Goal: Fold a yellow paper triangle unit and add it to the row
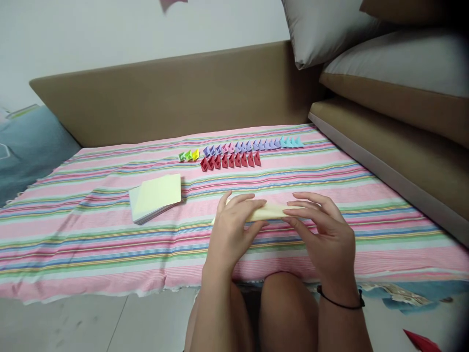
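So, both your forearms [216, 308] reach forward past your knees [289, 308], the wrists bent inward so that your hands face each other over the striped cloth [110, 254]. Between them is the pale yellow paper [273, 211], a narrow folded piece lying crosswise in front of you. Your left hand [232, 225] arches over its left part, back upward, fingers clamped on it with the thumb at the near edge. Your right hand [328, 227] pinches the right end, thumb nearest you, its fingers slightly fanned and pointing toward the left hand. A black band [340, 305] circles the right wrist. Well to the left lies a paper stack [157, 195], pale yellow on top. Beyond your hands runs a red row [231, 161] of small folded pieces; just behind it are purple, pink and blue pieces [255, 145], with green and yellow pieces [188, 155] at the left.
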A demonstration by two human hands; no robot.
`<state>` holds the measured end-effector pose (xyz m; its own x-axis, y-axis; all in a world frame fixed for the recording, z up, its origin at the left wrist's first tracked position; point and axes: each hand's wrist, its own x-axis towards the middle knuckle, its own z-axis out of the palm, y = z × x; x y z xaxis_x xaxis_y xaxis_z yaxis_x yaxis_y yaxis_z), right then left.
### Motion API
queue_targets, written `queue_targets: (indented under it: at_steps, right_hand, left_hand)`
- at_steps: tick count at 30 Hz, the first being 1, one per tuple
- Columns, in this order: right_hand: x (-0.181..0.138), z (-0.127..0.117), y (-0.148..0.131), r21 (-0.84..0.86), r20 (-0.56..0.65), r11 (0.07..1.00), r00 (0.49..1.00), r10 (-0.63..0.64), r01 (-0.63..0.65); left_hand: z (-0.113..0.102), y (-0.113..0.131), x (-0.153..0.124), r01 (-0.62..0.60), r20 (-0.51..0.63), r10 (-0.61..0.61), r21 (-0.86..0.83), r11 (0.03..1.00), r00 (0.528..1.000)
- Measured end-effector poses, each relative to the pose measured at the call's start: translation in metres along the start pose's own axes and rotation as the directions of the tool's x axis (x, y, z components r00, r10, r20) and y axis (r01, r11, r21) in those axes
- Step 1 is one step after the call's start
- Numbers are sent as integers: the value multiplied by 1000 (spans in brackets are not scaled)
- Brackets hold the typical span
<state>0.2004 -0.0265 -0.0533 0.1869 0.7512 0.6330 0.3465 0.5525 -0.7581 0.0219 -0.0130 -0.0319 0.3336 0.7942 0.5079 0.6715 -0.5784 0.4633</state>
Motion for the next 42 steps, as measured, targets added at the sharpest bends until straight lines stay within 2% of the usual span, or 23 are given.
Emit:
queue_targets:
  at_steps: [5, 7, 10, 14, 20, 24, 26, 29, 31, 34, 35, 37, 39, 42]
  right_hand:
    - [1, -2, 2, -35, 121, 998, 992, 47, -44]
    - [0, -2, 2, -24, 135, 998, 989, 60, -57]
    - [0, -1, 3, -9, 81, 998, 994, 71, -70]
    - [-2, -1, 2, -13, -2, 988, 989, 151, -151]
    - [-2, -3, 3, -8, -128, 943, 936, 329, -332]
    - [-1, -3, 5, 125, -137, 902, 893, 429, -414]
    - [-1, -3, 6, 190, -105, 875, 877, 469, -446]
    - [-1, -5, 9, 229, -50, 856, 872, 486, -464]
    - [-1, -7, 11, 143, -37, 907, 914, 404, -395]
    - [1, -9, 10, -166, 27, 978, 991, 130, -124]
    - [1, -9, 9, -254, 83, 967, 995, 53, -30]
    - [2, -7, 6, -339, 210, 937, 978, -14, 86]
    - [2, -3, 3, -349, 292, 931, 956, -5, 111]
    - [2, 3, -2, -300, 349, 949, 937, 16, 96]
  left_hand:
    - [0, 1, 1, -20, 12, 19, 37, 999, 1000]
    - [-2, 0, 1, -47, 23, 46, 35, 998, 999]
    - [-3, -3, 0, -52, -3, 52, 64, 997, 999]
    - [-4, -8, -3, -14, 5, 13, 79, 997, 1000]
    - [-8, -11, -5, 1, 42, 2, -73, 997, 999]
    - [-13, -10, -6, 69, -3, -71, -213, 975, 997]
    - [-16, -9, -7, 140, -28, -154, -287, 948, 988]
    - [-21, -7, -9, 287, -9, -319, -414, 864, 948]
    - [-22, -7, -10, 349, 21, -386, -479, 806, 922]
    - [-21, -8, -8, 363, 37, -395, -480, 798, 918]
    - [-21, -8, -8, 353, 40, -379, -466, 811, 924]
    - [-19, -8, -6, 327, 46, -342, -439, 837, 939]
    - [-18, -7, -5, 307, 52, -316, -428, 850, 947]
    - [-18, -7, -5, 301, 67, -302, -432, 850, 951]
